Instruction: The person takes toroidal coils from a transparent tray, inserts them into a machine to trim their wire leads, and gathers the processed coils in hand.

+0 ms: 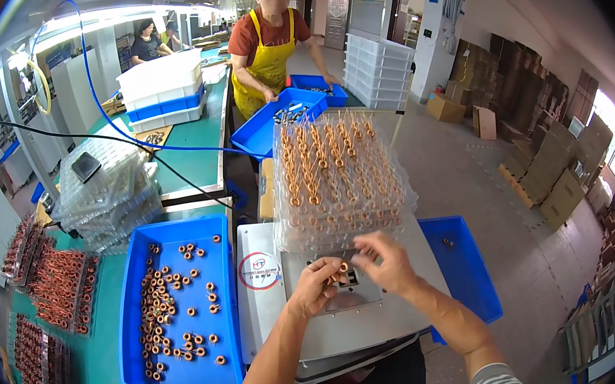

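Copper coil (344, 268), pinched by left hand (312, 288), could drop if bumped by right hand (388, 266), half-curled, grip unclear.

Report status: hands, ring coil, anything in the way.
Left hand pinching copper-coloured ring coil. Right hand close by, grip unclear. Stack of clear trays just beyond; no obstruction seen between hands.

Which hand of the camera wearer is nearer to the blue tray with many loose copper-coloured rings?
Left. The left hand is to the right of the blue tray; the right hand is farther right.
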Demonstrator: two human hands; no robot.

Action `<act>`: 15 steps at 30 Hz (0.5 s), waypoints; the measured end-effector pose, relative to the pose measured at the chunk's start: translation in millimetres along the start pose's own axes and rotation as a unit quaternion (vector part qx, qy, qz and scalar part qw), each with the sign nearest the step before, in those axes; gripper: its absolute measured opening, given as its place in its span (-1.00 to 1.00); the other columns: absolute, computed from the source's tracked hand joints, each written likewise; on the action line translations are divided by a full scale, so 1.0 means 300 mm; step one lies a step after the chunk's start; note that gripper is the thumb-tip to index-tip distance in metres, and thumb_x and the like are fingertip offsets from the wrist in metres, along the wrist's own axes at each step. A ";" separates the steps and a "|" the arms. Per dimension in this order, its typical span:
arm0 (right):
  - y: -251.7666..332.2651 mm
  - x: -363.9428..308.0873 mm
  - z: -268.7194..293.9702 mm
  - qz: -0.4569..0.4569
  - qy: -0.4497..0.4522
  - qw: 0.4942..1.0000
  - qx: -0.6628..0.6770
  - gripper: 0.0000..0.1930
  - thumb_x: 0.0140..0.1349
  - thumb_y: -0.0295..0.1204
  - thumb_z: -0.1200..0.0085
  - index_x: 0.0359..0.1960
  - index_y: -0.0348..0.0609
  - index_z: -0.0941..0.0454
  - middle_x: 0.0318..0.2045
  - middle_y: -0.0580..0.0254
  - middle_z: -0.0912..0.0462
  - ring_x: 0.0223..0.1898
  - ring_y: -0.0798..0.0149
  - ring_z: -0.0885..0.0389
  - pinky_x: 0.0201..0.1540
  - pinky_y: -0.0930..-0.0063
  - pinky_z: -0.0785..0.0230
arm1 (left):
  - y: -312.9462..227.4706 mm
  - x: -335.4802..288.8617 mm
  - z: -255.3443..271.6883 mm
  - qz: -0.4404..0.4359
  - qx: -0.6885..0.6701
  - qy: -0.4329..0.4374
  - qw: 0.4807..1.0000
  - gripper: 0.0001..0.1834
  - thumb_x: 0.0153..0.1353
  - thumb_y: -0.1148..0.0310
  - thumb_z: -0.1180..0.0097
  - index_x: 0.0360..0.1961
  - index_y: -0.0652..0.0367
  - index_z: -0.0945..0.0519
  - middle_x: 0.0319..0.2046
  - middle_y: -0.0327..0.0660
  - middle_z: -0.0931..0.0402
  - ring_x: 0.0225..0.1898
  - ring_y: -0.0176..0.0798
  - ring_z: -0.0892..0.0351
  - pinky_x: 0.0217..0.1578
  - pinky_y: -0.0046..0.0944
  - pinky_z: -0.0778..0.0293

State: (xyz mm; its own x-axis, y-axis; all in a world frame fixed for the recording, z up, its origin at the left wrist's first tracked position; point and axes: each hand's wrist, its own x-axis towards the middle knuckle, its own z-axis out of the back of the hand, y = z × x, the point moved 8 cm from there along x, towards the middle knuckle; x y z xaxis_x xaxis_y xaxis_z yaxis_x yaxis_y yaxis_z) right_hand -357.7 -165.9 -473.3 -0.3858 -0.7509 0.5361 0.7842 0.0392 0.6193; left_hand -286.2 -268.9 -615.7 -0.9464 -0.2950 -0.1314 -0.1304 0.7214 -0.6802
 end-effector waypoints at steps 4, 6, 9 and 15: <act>-0.095 0.273 0.218 -0.050 -0.141 0.988 -0.032 -0.75 0.18 -0.37 -0.18 -0.14 -0.20 -0.59 -0.33 0.11 -0.69 -0.32 0.29 -0.66 -0.26 0.43 -0.48 | -0.017 -0.001 0.033 0.002 -0.041 -0.003 0.999 -0.88 0.29 0.33 -0.11 -0.26 0.14 -0.50 -0.30 -0.21 -0.58 -0.36 -0.31 -0.65 -0.71 -0.51 -0.22; -0.202 0.443 0.290 -0.031 -0.151 0.983 -0.097 -0.73 0.17 -0.34 -0.17 -0.15 -0.22 -0.60 -0.31 0.06 -0.71 -0.29 0.21 -0.69 -0.23 0.38 -0.50 | -0.032 0.001 0.021 -0.004 -0.052 -0.007 0.999 -0.91 0.31 0.37 -0.06 -0.26 0.15 -0.48 -0.30 -0.16 -0.59 -0.36 -0.27 -0.68 -0.74 -0.51 -0.26; -0.376 0.659 0.354 -0.025 -0.151 0.974 -0.166 -0.74 0.13 -0.30 -0.19 -0.21 -0.20 -0.64 -0.33 0.05 -0.71 -0.28 0.14 -0.70 -0.20 0.33 -0.51 | -0.029 0.023 0.007 -0.001 -0.038 0.000 0.999 -0.90 0.30 0.36 -0.07 -0.26 0.16 -0.49 -0.34 -0.12 -0.59 -0.39 -0.29 -0.67 -0.75 -0.53 -0.28; -0.646 0.907 0.343 -0.165 -0.093 0.950 -0.250 -0.78 -0.05 -0.21 -0.29 -0.46 -0.06 -0.71 -0.46 0.11 -0.71 -0.33 0.12 -0.70 -0.21 0.27 -0.51 | -0.013 0.035 0.014 0.012 -0.008 -0.021 1.000 -0.83 0.29 0.35 -0.13 -0.18 0.21 -0.54 -0.37 -0.21 -0.57 -0.41 -0.36 -0.61 -0.71 -0.53 -0.27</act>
State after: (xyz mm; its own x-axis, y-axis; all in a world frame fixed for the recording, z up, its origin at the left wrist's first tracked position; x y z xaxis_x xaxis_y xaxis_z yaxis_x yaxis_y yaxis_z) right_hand -664.7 -309.9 -388.4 -0.6931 -0.5364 0.4816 0.7207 -0.5307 0.4460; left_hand -294.3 -277.5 -617.5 -0.9362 -0.3026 -0.1786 -0.1120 0.7387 -0.6647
